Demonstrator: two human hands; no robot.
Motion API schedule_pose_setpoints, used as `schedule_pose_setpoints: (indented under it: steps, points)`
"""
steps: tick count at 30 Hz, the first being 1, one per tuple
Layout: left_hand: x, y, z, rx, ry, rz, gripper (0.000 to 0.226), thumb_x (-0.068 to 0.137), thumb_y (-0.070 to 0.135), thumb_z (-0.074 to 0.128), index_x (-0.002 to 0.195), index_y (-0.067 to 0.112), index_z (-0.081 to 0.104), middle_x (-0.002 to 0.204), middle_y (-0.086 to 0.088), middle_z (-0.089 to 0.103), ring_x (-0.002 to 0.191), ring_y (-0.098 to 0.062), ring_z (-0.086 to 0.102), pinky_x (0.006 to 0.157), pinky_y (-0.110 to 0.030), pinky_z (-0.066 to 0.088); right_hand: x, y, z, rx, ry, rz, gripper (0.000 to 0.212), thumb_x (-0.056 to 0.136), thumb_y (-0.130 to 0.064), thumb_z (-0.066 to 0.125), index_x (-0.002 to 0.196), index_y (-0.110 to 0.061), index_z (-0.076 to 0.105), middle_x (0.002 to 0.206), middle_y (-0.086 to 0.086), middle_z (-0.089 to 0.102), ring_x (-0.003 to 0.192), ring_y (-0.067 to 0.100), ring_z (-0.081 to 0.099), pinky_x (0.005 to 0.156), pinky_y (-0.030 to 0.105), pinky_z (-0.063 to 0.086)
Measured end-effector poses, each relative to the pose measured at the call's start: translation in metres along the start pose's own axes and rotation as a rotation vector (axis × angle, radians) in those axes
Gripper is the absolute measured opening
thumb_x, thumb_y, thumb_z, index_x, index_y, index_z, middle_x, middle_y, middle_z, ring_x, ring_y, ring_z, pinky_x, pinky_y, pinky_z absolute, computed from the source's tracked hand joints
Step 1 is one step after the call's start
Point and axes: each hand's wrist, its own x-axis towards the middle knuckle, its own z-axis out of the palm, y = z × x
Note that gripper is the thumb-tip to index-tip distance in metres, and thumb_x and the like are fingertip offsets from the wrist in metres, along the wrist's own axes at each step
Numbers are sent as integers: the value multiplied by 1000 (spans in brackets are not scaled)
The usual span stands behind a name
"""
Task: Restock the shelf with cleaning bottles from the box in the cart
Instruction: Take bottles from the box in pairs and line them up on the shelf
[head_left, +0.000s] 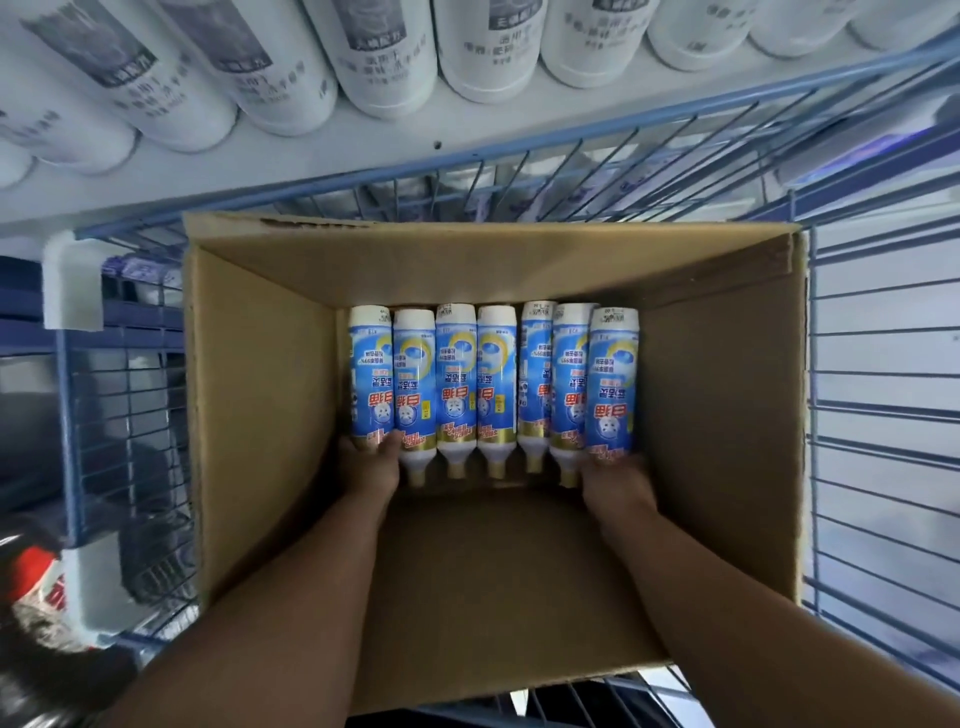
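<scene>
Where the open cardboard box (249, 395) sits inside the blue wire cart (883, 364), seven cleaning bottles (456, 379) lying side by side in one row on its floor, bases toward 12 o'clock, narrow nozzle ends toward 6 o'clock. Blue and white labels facing up, gold bands just above the necks. Row pressed toward the 12 o'clock wall of the box; bare cardboard floor open at 6 o'clock.

Left hand (370, 465) at the 9 o'clock end of the row, wrapped round the neck end of the leftmost bottle (370, 374), fingers reaching between it and its neighbour. Right hand (613, 475) at the 3 o'clock end, closed over the neck end of the rightmost bottle (613, 384), which rides slightly higher than the one beside it. Fingertips of both hands largely hidden beneath the bottles, so depth of grip unclear. Both forearms reaching in from 6 o'clock over the near wall of the box.

Beyond the cart rim at 12 o'clock, a pale shelf (363, 156) carrying a row of large white bottles (384, 57) with grey labels, standing close together. At 9 o'clock outside the cart, dark blue shelving (31, 312). At 8 o'clock, a dark bottle with a red cap (34, 566), partly blurred.
</scene>
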Motion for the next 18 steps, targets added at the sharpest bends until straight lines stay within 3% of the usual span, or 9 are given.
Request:
schedule_pose_setpoints:
  steps: [5,9,13,15,18]
  points:
    - [-20,8,-4,12,-75,71,62,83,41,77,132,12,52,127,-7,64,110,-27,64,84,-36,49,-11,-7,-10,171,-89,-25,73,78,-39,84,132,-9,46,106,7,61,82,21,63,59,33,54]
    - [-50,32,-6,-47,-135,61,51,90,42,69,128,10,57,119,-5,65,93,-19,60,72,-29,46,-27,-14,-15,193,-142,-116,69,76,-50,82,127,-15,53,113,7,66,95,26,67,75,45,62]
    - [-77,53,-21,-84,-149,51,35,93,44,64,111,14,57,94,0,62,75,-15,57,67,-30,47,-51,-27,-30,316,-203,-74,60,83,-48,77,123,-12,51,110,10,66,85,28,71,58,35,59]
    - [-90,55,-34,-76,-135,50,43,89,53,66,103,13,60,83,1,63,74,-17,62,71,-34,53,-63,-32,-39,409,-272,-48,57,86,-47,73,124,-10,52,110,13,70,82,32,74,55,34,59]
    - [-116,53,-50,-40,-125,87,51,81,65,66,91,15,65,84,-2,69,80,-25,69,79,-43,60,-85,-33,-52,459,-317,-66,50,90,-46,68,121,-9,55,109,16,73,71,28,73,54,32,59]
